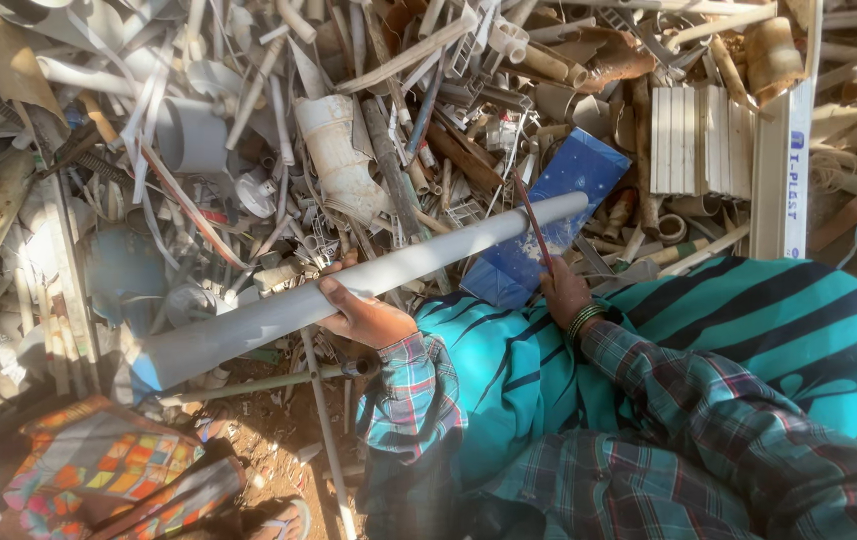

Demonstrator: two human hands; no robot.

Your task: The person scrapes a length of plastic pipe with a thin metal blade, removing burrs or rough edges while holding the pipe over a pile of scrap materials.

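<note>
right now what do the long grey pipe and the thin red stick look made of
Long grey pipe, in the left hand: probably plastic, matte and smooth, hollow at its end. Thin red stick, in the right hand: unclear, maybe a painted metal blade.

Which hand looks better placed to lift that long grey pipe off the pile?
Probably the left hand: it already grips the grey pipe near its middle. The right hand is busy holding a thin red rod.

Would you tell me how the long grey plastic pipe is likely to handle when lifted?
The long grey plastic pipe looks stiff: it spans straight from the left hand. Probably light, being hollow. Round, so apt to roll.
</note>
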